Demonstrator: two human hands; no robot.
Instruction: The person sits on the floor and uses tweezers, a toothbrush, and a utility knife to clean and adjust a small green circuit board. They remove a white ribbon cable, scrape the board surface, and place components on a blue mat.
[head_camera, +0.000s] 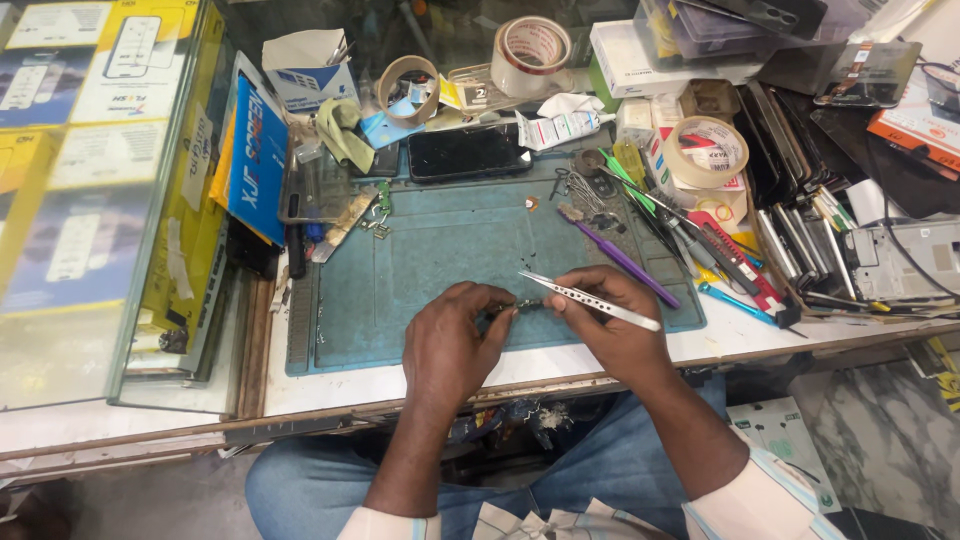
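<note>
We sit at a cluttered repair bench (720, 345), its pale top worn at the near edge, with grey marbled floor (880, 440) showing at the near right and our jeans below. At the far left a glass display case (90, 200) leans full of yellow and white packaged boxes. A large teal work mat (440, 250) covers the middle of the bench, bare over most of its centre. At the far edge of the mat lies a dark phone (468, 152), face up. Behind it stand rolls of tape (530, 55), and another tape roll (706, 150) sits to the far right beside a heap of phone screens and frames (800, 230). A purple-handled brush (622, 260) lies slanted on the right part of the mat, with screwdrivers and picks just beside it.

At the near edge of the mat our left hand (450, 345) pinches a small dark part (520, 304) between thumb and fingertips, fingers drawn narrow around it. Our right hand (610, 320) is closed around silver tweezers (590, 298), held like a pen, their tips pointing left and ending just above the small part. We cannot tell whether the tips touch it. The part sits between both hands, low over the mat
</note>
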